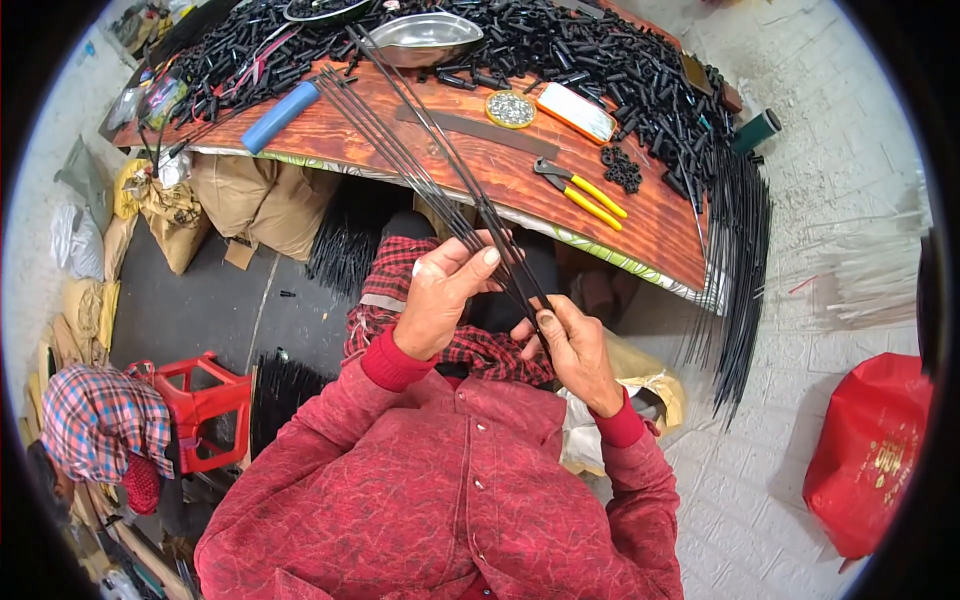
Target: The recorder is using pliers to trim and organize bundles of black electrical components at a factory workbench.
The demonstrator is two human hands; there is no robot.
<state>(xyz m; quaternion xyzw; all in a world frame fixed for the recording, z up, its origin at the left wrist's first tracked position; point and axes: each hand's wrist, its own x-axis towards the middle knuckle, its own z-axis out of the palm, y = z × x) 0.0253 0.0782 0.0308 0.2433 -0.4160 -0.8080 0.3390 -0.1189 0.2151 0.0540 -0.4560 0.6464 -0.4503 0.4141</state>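
Observation:
A bundle of long thin black rods [415,172] slants from over the wooden table down across my lap. My left hand [440,290] is closed around it, thumb on top. Lower on the same bundle, my right hand [572,350] pinches the rods near their lower ends. Some rods fan apart toward the table, and their far tips reach over a shallow metal dish [418,42]. Pliers with yellow handles [590,197] lie on the table beyond my hands, close to a grey flat strip [480,131].
On the wooden table [350,135] are a heap of black tubular parts [570,50], a blue cylinder [281,117], a bowl of small metal pieces [511,109] and a white-and-orange box [577,111]. More rods [738,290] hang off its right end. A red stool [205,405] stands left.

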